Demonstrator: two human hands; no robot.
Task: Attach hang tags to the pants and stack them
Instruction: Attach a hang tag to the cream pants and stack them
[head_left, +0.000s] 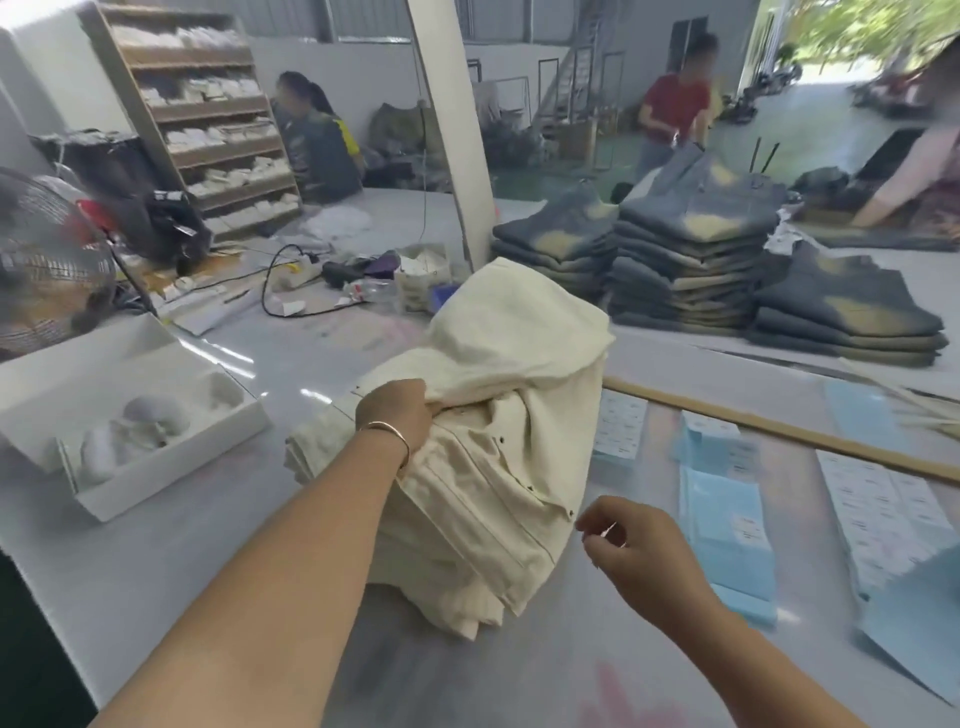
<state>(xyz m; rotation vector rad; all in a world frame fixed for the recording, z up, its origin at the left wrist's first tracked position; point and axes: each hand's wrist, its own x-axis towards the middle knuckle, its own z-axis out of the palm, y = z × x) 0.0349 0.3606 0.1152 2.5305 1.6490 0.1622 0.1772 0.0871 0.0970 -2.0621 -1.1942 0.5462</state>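
Your left fingers were curled into the cream fabric, gripping the top pair of cream pants near its waistband, with the left hand resting on the bundle. Your right fingers were pinched together on something thin and pale, perhaps a tag pin or string; it was too small to name with confidence. The right hand hovered just beside the lower edge of the pants, apart from the cloth.

The pants lay bunched and folded in a heap on the grey surface straight ahead of you, several layers deep. No hang tag was visible on the pair you gripped, so that pair looked untagged, and the heap was not yet a neat stack.

To your right, blue hang tags and white label sheets were spread on the surface, plenty left. To your left sat a white box holding pale bundles. Farther off, 3 tidy stacks of denim pants stood; whether they carried tags could not be told. By my judgement, the cream lot was at an early stage.
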